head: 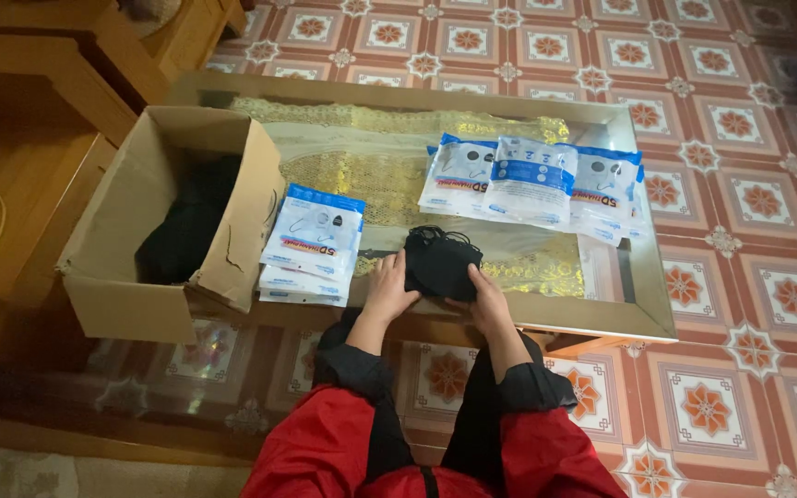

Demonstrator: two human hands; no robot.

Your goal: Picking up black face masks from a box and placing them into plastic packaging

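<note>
A small stack of soft black fabric face masks (437,261), ear loops bunched along its twelve-o'clock edge, lies flat on the glass tabletop's six-o'clock edge, gripped at nine and three o'clock.

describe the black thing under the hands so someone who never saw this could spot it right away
Start at the glass-topped table on the patterned tile floor, with an open cardboard box at its left end. At the near edge, the left hand and right hand press on a small stack of black face masks. Unlike the white-and-blue packets beside them, they are bare, dark and unwrapped.
</note>
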